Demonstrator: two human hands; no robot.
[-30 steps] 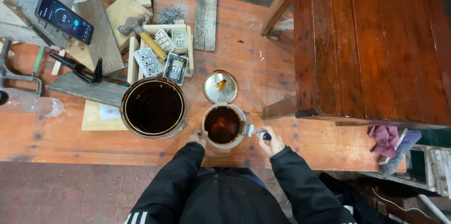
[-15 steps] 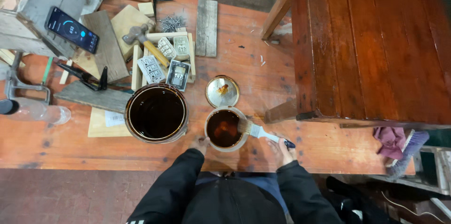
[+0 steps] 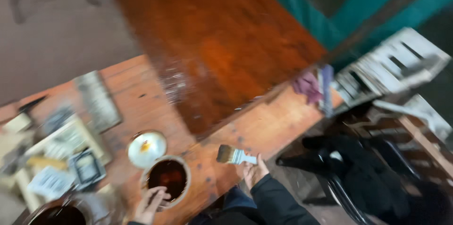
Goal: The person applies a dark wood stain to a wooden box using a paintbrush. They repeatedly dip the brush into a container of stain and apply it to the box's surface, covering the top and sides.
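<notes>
We see the dark stained tabletop (image 3: 212, 45) on the orange bench. Below it, small open tin (image 3: 168, 178), liquid inside so sloshy; left hand (image 3: 150, 203) grips its rim. Right of tin, right hand (image 3: 254, 172) closed on light, stiff brush (image 3: 234, 155) by its handle, bristles prob. wet.

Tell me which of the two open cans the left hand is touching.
The smaller can, beside the round lid; left hand rests on its rim. The larger can sits untouched at the frame's bottom-left.

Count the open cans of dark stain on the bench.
2. A small can sits under the left hand, beside its lid; a larger can is cut off at the bottom-left edge. Blur may hide others.
</notes>
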